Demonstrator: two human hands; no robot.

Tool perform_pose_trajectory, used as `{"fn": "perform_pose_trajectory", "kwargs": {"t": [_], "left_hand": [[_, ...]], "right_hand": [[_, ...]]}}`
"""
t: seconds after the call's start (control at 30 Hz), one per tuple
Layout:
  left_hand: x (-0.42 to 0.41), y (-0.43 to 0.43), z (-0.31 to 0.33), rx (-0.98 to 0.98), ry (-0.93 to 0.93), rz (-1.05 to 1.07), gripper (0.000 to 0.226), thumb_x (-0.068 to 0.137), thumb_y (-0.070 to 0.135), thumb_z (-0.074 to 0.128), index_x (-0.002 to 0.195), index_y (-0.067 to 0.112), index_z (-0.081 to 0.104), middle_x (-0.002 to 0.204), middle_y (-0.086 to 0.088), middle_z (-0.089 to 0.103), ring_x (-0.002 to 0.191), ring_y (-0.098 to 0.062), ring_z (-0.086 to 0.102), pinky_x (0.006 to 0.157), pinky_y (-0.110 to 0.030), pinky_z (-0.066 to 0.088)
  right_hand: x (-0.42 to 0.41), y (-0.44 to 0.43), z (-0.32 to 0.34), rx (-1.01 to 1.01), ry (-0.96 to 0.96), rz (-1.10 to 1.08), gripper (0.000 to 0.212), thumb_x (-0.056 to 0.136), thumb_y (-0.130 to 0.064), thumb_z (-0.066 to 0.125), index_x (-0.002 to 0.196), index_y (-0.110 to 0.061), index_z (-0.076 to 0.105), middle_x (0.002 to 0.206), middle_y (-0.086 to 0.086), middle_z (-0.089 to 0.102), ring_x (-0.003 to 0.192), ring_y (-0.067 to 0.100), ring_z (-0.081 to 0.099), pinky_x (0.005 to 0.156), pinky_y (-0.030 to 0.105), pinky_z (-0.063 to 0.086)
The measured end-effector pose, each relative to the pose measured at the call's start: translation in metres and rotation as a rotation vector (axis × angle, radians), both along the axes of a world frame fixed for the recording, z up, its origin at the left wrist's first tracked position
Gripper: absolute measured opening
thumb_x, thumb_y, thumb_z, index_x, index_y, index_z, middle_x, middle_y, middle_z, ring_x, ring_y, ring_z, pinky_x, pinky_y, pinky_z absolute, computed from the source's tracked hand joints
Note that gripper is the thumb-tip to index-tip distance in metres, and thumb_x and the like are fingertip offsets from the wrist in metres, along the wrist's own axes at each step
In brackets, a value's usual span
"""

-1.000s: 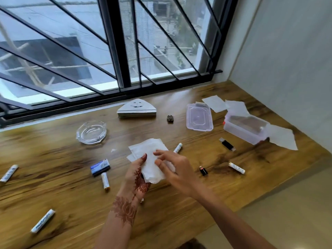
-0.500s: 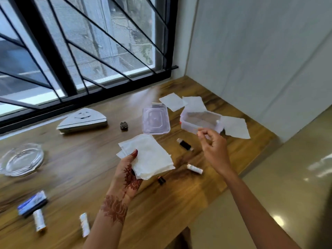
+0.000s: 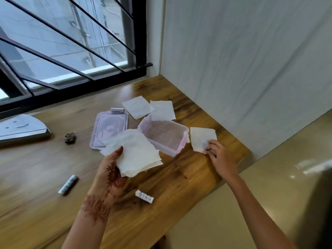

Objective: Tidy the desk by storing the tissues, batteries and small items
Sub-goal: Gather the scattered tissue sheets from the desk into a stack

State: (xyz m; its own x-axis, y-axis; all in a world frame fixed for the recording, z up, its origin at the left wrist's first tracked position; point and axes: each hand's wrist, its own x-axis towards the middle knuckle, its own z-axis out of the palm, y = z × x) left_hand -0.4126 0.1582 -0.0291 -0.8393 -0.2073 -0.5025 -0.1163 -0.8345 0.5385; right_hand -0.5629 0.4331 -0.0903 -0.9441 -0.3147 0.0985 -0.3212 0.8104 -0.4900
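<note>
Your left hand point(image 3: 113, 169) is gripping a stack of tissues point(image 3: 136, 155), thumb pressing on top, holding it above the wooden desk point(image 3: 188, 177). Your right hand point(image 3: 220, 157) is resting its curled fingertips on a single tissue point(image 3: 202, 138) lying just right of the open clear container point(image 3: 165, 139). The container's lid point(image 3: 107, 126) is sitting to its left, two more tissues point(image 3: 149, 107) are lying behind it, and two batteries point(image 3: 68, 184) are lying on the desk nearer to you, on either side of your left wrist.
</note>
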Motion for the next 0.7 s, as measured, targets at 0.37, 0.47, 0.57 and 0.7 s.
{"fn": "perform_pose_trajectory", "kwargs": {"t": [0.37, 0.47, 0.57, 0.7], "left_hand": [[-0.011, 0.004, -0.012, -0.025, -0.010, 0.074, 0.089, 0.045, 0.030, 0.089, 0.123, 0.006, 0.054, 0.116, -0.014, 0.066, 0.097, -0.023, 0.068, 0.074, -0.035, 0.059], [-0.015, 0.012, -0.003, 0.010, 0.038, 0.085, 0.079, 0.055, 0.027, 0.084, 0.124, 0.005, 0.053, 0.114, -0.015, 0.067, 0.095, -0.024, 0.068, 0.067, -0.034, 0.060], [-0.017, 0.017, 0.003, -0.037, 0.029, 0.158, 0.030, 0.086, 0.022, 0.050, 0.109, 0.005, 0.062, 0.089, -0.010, 0.074, 0.074, -0.020, 0.072, 0.054, -0.029, 0.058], [-0.016, 0.011, 0.009, -0.096, 0.024, 0.203, 0.030, 0.095, 0.023, 0.040, 0.106, 0.007, 0.063, 0.079, -0.008, 0.074, 0.064, -0.018, 0.070, 0.050, -0.027, 0.055]], "right_hand": [[-0.004, -0.036, 0.064, -0.692, -0.209, -0.273, 0.013, 0.088, -0.028, 0.060, 0.092, -0.016, 0.064, 0.089, -0.003, 0.064, 0.081, 0.009, 0.059, 0.063, 0.014, 0.044], [0.003, -0.067, 0.092, -0.784, -0.256, -0.168, 0.009, 0.086, -0.029, 0.062, 0.090, -0.021, 0.064, 0.091, -0.005, 0.066, 0.084, 0.007, 0.062, 0.065, 0.016, 0.050], [0.021, -0.106, 0.107, -0.745, -0.275, -0.001, 0.012, 0.086, -0.030, 0.062, 0.092, -0.020, 0.064, 0.098, -0.006, 0.067, 0.092, 0.007, 0.061, 0.076, 0.021, 0.054], [0.052, -0.155, 0.110, -0.579, -0.234, 0.239, 0.017, 0.089, -0.028, 0.059, 0.097, -0.013, 0.062, 0.107, -0.004, 0.063, 0.094, 0.000, 0.049, 0.086, 0.016, 0.042]]}}
